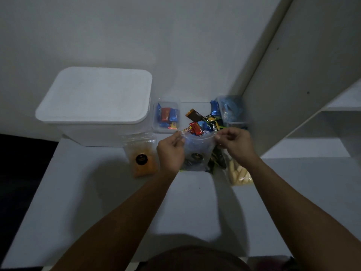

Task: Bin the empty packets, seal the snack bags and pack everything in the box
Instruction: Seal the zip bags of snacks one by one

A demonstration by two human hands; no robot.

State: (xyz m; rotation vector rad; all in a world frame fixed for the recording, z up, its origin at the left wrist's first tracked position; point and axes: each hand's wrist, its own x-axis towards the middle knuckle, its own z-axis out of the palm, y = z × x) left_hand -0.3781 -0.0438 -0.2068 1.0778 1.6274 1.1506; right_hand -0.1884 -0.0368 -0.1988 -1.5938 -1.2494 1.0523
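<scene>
A clear plastic snack bag (pixel 197 151) with a black round label is held upright between both hands. My left hand (pixel 171 151) pinches its top left corner and my right hand (pixel 234 143) pinches the top right corner. The bag's mouth looks open. To its left lies a clear bag of orange snacks (pixel 141 156) with the same black label. A bag of pale stick snacks (pixel 238 175) lies to the right. Behind the held bag sits a pile of small wrapped packets (pixel 203 122). The large white box (pixel 93 106) with its lid on stands at the back left.
A small clear tub (pixel 166 116) of wrapped sweets stands beside the white box. Another clear container (pixel 231 110) with blue packets is at the back right. Everything rests on a white table (pixel 97 202) against a white wall, with white shelving (pixel 332 118) to the right.
</scene>
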